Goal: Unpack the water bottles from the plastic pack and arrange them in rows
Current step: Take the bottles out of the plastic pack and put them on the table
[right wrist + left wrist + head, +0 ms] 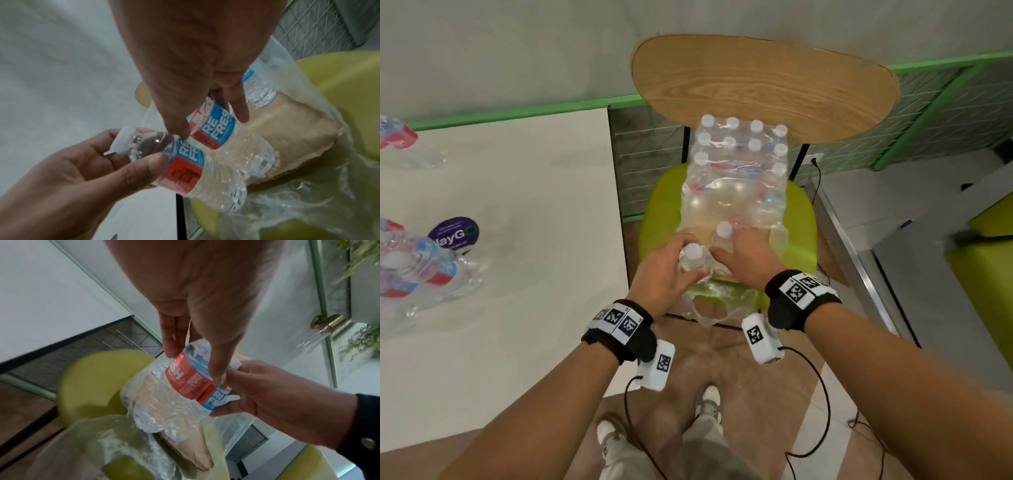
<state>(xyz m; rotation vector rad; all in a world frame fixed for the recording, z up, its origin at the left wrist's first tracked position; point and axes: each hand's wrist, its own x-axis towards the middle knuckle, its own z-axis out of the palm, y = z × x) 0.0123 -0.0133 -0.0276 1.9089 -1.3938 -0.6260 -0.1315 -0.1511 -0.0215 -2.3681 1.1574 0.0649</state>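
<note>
**A:** Both bottles sit at the torn near end of the plastic pack (734, 181), frame centre, on the green chair (654, 219). Left hand (666, 270) curls round one bottle (693, 262) at the shoulder; right hand (743, 255) pinches the second bottle (222, 128) at its label.

**B:** Thin plastic probably dents, and the film looks slippery. I'd grip the label band. Both wrists angle down, palms inward.

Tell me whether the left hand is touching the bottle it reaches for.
Touching. The right wrist view shows the left hand with thumb and fingers wrapped around the bottle near its white cap; the head view agrees.
</note>
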